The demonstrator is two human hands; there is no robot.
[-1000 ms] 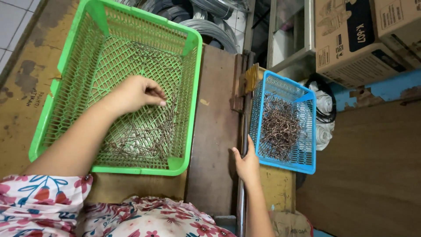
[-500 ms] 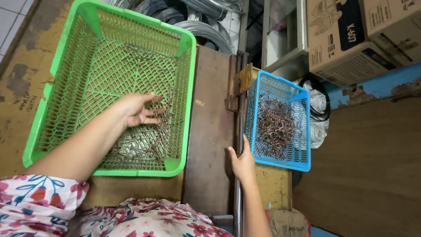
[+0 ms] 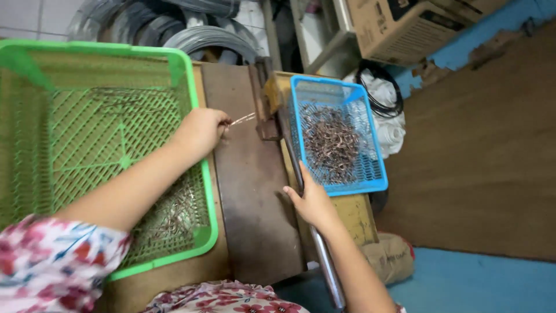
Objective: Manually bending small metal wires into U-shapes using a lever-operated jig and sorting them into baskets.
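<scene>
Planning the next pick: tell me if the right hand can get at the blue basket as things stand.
Probably yes. The right hand rests on the metal bar right beside the blue basket, whose top is open, and nothing lies between them.

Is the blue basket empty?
No, the blue basket holds a heap of small dark metal pieces across its mesh floor, just beyond the right hand on the long metal bar.

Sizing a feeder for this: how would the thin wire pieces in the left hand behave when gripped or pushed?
The wire pieces look thin and straight, so probably light and fairly stiff, yet bendable. The left hand pinches them at one end without visible sag. Those heaped in the blue basket lie crisscrossed, so they likely tangle.
</scene>
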